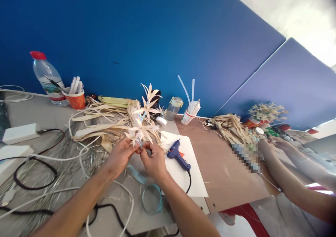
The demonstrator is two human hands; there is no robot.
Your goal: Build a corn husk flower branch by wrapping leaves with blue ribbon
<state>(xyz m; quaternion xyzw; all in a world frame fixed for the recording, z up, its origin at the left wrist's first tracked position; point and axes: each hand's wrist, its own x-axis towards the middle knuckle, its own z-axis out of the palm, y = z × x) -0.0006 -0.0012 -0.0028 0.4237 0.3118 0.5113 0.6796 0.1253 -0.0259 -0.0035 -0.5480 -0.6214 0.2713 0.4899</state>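
Below the blue wall (131,37), over the table (21,113), my left hand (120,156) and right hand (154,159) pinch the pale flower (142,130) near its base, where a light, steady grip should serve best.

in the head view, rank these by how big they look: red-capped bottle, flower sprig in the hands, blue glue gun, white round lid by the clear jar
1. Red-capped bottle and flower sprig: too alike to rank
2. Blue glue gun
3. White round lid
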